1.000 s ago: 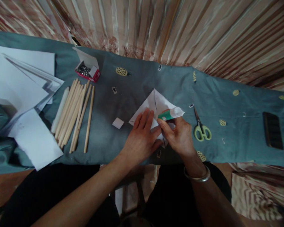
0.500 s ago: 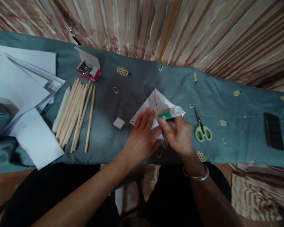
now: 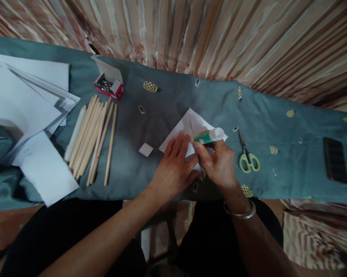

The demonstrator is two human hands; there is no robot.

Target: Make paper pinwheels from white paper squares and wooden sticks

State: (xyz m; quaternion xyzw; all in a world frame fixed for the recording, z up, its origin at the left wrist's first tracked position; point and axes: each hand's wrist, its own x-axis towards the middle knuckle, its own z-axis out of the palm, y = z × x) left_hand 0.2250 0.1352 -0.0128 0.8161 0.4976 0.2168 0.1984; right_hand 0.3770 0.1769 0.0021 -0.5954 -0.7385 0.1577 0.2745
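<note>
A creased square of white paper [image 3: 179, 129] lies cornerwise on the cloth in front of me. My left hand [image 3: 175, 165] rests flat on its lower left part, fingers stretched out. In my right hand [image 3: 219, 161] is a green and white glue stick [image 3: 208, 136], held tilted with its lower end close to the paper's middle. The tip of the glue stick is hidden by my fingers, so contact with the paper cannot be seen. A small white paper piece [image 3: 146, 149] lies left of the square. Right of my right hand are scissors [image 3: 248, 158] with green handles.
Wooden sticks [image 3: 94, 142] and a white candle-like rod [image 3: 75, 132] lie to the left. Behind them stands an open red box [image 3: 109, 86] of small metal pieces. White sheets [image 3: 20, 100] cover the far left. A dark phone [image 3: 335, 159] lies at the right.
Almost nothing differs. The glue stick and my right hand have shifted very slightly; my left hand stays on the paper.
</note>
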